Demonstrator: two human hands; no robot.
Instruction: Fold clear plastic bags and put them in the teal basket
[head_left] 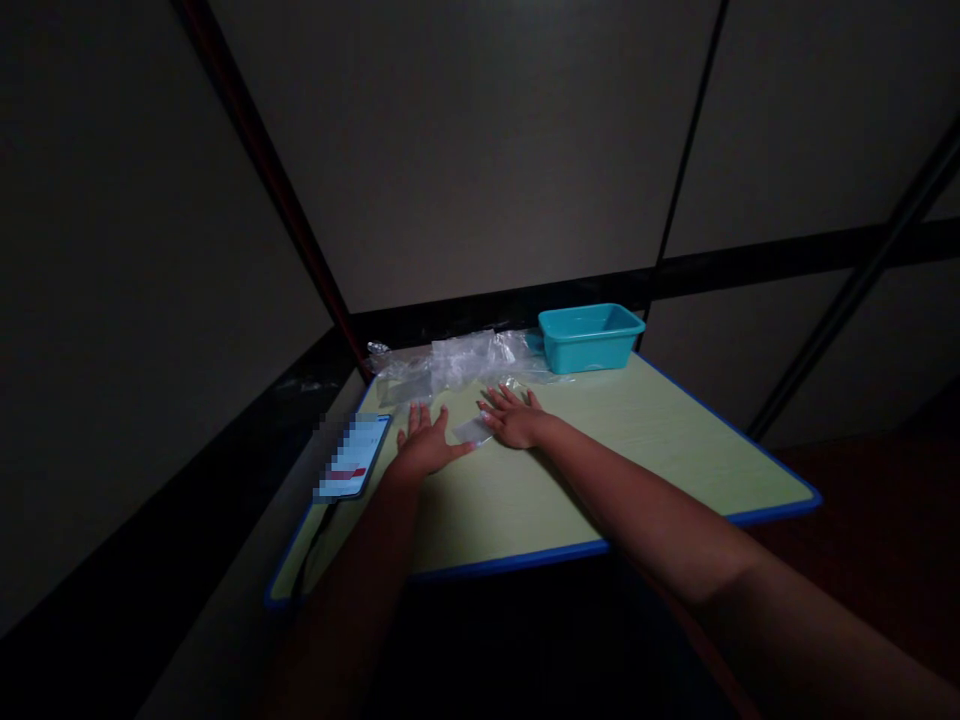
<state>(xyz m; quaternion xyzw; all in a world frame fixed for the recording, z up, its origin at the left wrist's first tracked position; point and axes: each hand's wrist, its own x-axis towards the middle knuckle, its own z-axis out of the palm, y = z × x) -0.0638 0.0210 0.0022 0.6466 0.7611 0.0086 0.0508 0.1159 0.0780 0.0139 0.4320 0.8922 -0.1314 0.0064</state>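
Observation:
My left hand [427, 442] is spread on the table top, its thumb reaching toward a small clear plastic piece [471, 431], perhaps a little bag. With fingers apart, my right hand [514, 415] lies flat at the right side of that piece, its fingers touching or partly covering the edge. Just beyond both hands is a heap of crumpled clear plastic bags [472, 362]. Neither hand is wrapped round anything.
A turquoise plastic basket [589, 352] stands at the far right of the light green table [637, 460] with a blue rim. At the left edge lies a phone [356, 458] with a lit screen and a dark cable. Panelled walls [495, 150] rise behind.

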